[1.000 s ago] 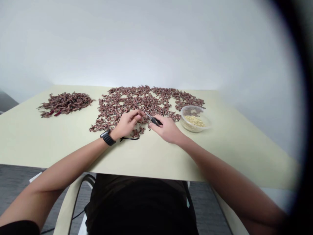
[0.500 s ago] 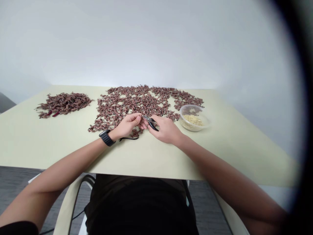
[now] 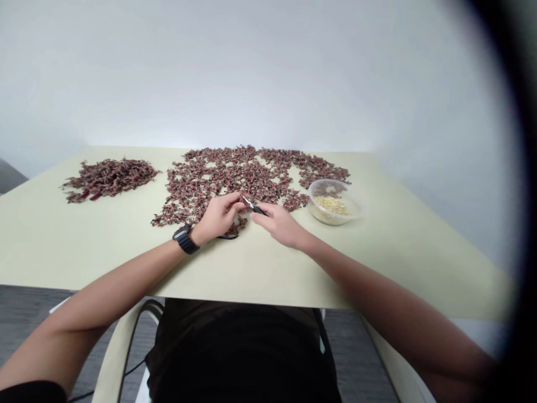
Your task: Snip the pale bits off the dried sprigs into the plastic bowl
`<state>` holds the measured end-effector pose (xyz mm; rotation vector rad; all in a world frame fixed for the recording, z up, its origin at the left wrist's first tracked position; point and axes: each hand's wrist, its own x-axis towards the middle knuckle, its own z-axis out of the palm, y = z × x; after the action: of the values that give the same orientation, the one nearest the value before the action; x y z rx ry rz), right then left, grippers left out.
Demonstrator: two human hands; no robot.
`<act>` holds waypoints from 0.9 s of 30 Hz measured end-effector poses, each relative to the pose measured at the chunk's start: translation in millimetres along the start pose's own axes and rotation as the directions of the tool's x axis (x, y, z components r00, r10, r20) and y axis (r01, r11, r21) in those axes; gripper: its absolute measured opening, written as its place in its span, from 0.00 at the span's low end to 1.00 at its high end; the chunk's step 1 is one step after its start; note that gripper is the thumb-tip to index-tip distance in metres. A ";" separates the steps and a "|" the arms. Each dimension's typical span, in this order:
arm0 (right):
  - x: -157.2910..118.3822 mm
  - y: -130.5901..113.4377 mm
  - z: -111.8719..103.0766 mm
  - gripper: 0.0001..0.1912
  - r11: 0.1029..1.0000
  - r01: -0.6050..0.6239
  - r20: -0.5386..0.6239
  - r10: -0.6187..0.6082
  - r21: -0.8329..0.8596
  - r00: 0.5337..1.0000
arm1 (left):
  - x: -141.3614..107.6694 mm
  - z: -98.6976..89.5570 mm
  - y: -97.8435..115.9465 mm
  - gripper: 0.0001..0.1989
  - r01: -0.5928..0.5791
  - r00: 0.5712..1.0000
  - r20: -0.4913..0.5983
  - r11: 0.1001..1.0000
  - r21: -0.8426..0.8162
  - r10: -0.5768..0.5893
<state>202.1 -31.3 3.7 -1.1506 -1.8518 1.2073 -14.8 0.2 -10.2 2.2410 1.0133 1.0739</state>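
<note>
L hand point(image 3: 218, 217) and R hand point(image 3: 279, 224) close together, just apart, over near edge of spread layer of dried red-brown pieces point(image 3: 222, 179); forearms angle inward, wrists low over table. L fingers point(image 3: 235, 205) pinched together on small bit point(image 3: 243, 199), too small to tell exactly what. R hand grips small black-handled snips point(image 3: 257, 208), tips pointing up-left at L fingertips. Black watch point(image 3: 185, 239) on L wrist, black cord point(image 3: 229, 237) partly under L hand. Heap of similar pieces point(image 3: 109, 178) far left on pale green table point(image 3: 377, 252); clear plastic tub point(image 3: 333, 202) w/ pale yellow bits point(image 3: 331, 205) right of layer.
</note>
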 end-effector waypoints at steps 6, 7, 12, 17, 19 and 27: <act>0.7 -10.7 -13.7 0.17 0.721 -0.492 0.519 0.214 0.488 0.828 | -0.3 -4.8 -9.8 0.19 -0.222 0.974 0.016 0.944 0.243 0.225; 1.4 -10.4 -15.8 0.18 0.720 -0.499 0.532 0.211 0.482 0.820 | 0.4 -5.9 -10.4 0.20 -0.228 0.973 0.025 0.942 0.246 0.230; 3.9 -1.7 -11.6 0.16 0.995 -0.068 0.045 0.065 0.069 0.997 | 3.8 -6.7 -8.7 0.17 -0.050 0.998 -0.033 0.996 0.071 0.052; 0.6 1.2 -4.9 0.14 0.908 0.156 -0.127 -0.221 -0.390 0.967 | 5.1 -1.8 -7.5 0.21 0.169 0.985 0.099 0.896 -0.410 -0.141; -1.0 1.5 -5.2 0.12 0.851 0.169 -0.143 -0.272 -0.497 0.952 | 4.7 0.1 -7.4 0.21 0.233 0.971 0.176 0.808 -0.541 -0.163; -0.2 8.9 -10.9 0.11 0.736 0.188 -0.095 -0.325 -0.651 0.941 | 2.6 3.3 -9.6 0.18 0.334 0.942 0.283 0.618 -0.711 -0.183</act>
<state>214.3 -25.7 -0.5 -1.2354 -2.2336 0.2673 -15.0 8.0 -17.3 1.4135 0.6072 0.9007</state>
